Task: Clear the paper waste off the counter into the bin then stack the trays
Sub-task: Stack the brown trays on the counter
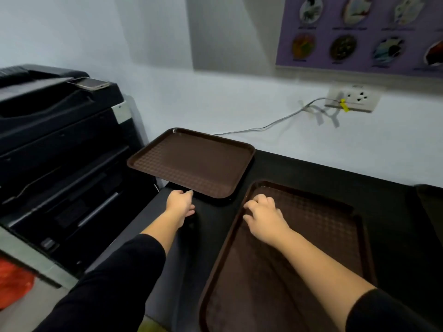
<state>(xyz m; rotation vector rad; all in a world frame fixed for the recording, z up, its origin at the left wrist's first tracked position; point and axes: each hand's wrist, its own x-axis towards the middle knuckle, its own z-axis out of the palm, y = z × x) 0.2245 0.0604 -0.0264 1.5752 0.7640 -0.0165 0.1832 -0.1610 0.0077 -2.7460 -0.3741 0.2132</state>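
Black desk (299,168), glossy, set against a pale wall (215,97). Two brown trays on it, side by side, not stacked. No paper visible on the desk.

Far tray (191,161): sits at the desk's left back corner, its near edge tipped up off the surface. My left hand (181,202) has the near rim; thumb on top of the edge, fingers curled beneath. That grip is closed on the rim.

Near tray (287,259): lies flat, long side running toward me, just right of the far tray, a strip of bare desk between them. My right hand (263,216) rests inside it near its far left corner, fingers bent with the tips touching the textured floor of the tray. It has hold of nothing that I can see.

Black sleeves on both arms, forearms bare.

Left of the desk: large black printer (60,152), a phone (90,83) lying on its top. Red bag (14,281) on the floor below it, at the frame's edge.

On the wall: white socket plate (354,98) with a grey cable (263,127) taped down and trailing toward the far tray. Above, a purple poster (359,32) with round pictures, too blurred to read.
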